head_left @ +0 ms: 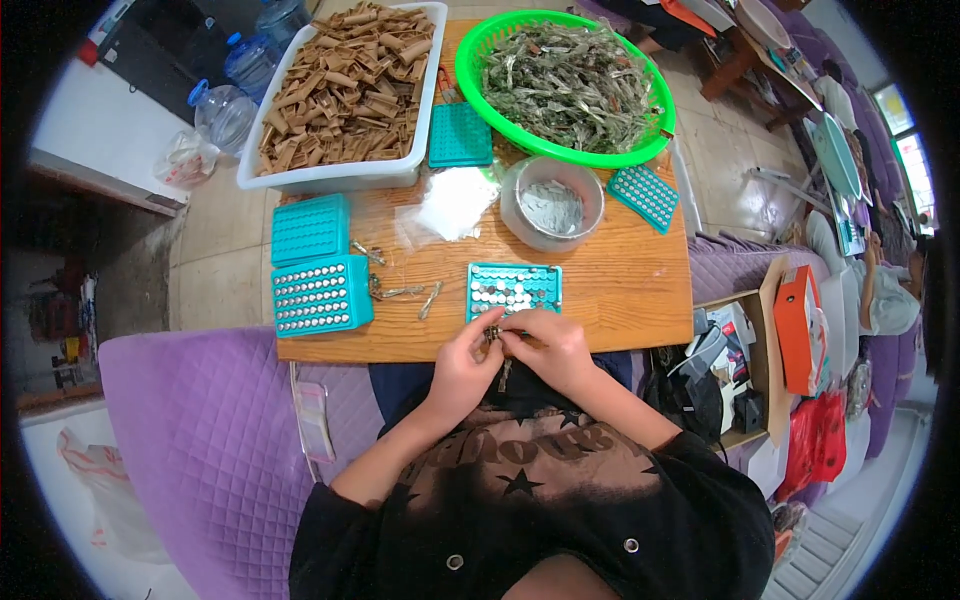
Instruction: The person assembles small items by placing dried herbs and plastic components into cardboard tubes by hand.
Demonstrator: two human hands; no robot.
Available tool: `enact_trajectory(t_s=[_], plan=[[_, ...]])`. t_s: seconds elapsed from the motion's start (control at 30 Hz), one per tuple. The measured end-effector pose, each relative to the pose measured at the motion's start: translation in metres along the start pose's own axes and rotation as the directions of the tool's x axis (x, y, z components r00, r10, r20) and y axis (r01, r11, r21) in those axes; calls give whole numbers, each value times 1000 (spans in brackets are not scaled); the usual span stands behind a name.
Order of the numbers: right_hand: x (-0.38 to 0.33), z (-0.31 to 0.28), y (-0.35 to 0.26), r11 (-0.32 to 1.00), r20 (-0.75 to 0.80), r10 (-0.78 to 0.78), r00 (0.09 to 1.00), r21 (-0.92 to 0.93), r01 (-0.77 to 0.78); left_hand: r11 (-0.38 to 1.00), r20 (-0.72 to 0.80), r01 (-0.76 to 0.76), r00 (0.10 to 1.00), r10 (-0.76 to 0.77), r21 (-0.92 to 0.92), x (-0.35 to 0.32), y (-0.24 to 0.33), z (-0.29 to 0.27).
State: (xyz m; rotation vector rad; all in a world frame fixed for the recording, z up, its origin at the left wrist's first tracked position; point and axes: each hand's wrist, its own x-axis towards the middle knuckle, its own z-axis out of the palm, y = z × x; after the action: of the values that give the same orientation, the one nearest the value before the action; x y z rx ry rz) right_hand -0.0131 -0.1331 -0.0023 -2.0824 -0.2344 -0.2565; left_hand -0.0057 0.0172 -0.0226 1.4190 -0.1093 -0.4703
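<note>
My left hand (463, 372) and my right hand (553, 345) meet at the table's near edge, fingers pinched together. Between their fingertips is a small dark, twisted strip (493, 335), its loose end hanging below; the fingers hide part of it. Just beyond them lies a teal tray (513, 272) with round silvery pieces in some of its holes, a few dark ones among them. Similar thin, crumpled strips (405, 291) lie on the tabletop to the left. Beside those sits a teal block (312, 327) with rows of shiny round tops.
The wooden table (625, 300) also bears a white bin (440, 60) of brown curved pieces, a green basket (468, 75) of tangled strips, a tub (513, 215) of grey material, and more teal trays (460, 135). A cardboard box (768, 370) of mixed items stands at right.
</note>
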Motion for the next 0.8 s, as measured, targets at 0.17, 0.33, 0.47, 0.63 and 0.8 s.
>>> enact_trajectory(t_s=[0.17, 0.33, 0.47, 0.63, 0.8], plan=[[-2, 3, 3, 996, 3, -79, 997, -37, 79, 995, -35, -20, 999, 24, 102, 0, -7, -3], [-2, -2, 5, 990, 77, 130, 989, 40, -133, 928, -13, -89, 995, 101, 362, -1, -2, 1], [4, 3, 11, 888, 169, 361, 917, 237, -393, 868, -52, -73, 992, 113, 490, -7, 15, 2], [-7, 24, 44, 562, 316, 389, 865, 662, -495, 891, -57, -225, 962, 268, 395, -3, 9, 4], [2, 9, 8, 112, 504, 206, 839, 839, -532, 989, -39, -99, 994, 103, 108, -9, 27, 6]])
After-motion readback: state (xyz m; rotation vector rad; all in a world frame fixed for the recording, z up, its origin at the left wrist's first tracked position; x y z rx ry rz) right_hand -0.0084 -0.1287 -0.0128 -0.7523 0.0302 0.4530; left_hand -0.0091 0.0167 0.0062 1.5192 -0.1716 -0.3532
